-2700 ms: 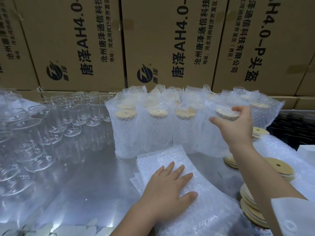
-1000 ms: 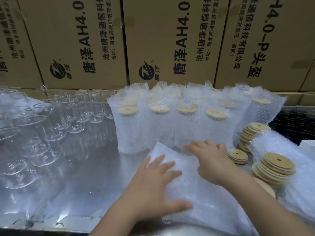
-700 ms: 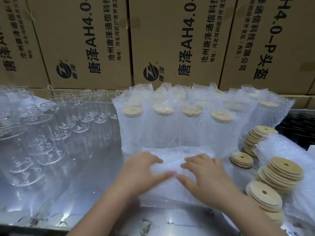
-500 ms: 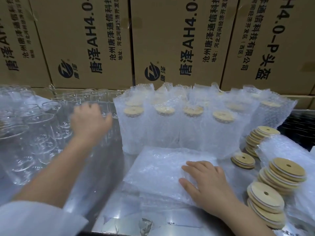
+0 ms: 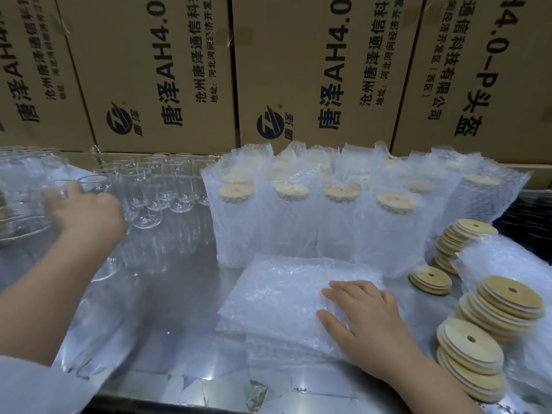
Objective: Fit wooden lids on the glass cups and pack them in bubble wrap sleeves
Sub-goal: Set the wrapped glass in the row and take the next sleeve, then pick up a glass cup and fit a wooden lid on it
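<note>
Bare glass cups [image 5: 161, 186] stand crowded at the back left of the metal table [image 5: 167, 297]. My left hand [image 5: 86, 213] reaches into them, its fingers curled round one glass cup [image 5: 59, 186]; the grip is blurred. My right hand [image 5: 367, 321] lies flat on a stack of flat bubble wrap sleeves [image 5: 277, 297] near the front. Behind the stack, several lidded cups in bubble wrap sleeves [image 5: 298, 216] stand upright in rows. Stacks of round wooden lids [image 5: 472, 363] with centre holes sit at the right.
A wall of printed cardboard boxes [image 5: 167, 70] closes off the back. More wooden lid stacks [image 5: 466, 234] and a low lid pile [image 5: 430, 279] sit at the right, beside a bulging bubble wrap bundle [image 5: 507, 258]. Torn film lies along the table's front edge.
My right hand left the packed cup at the back and came down onto the sleeve stack. My left hand left the stack and swung left into the bare cups.
</note>
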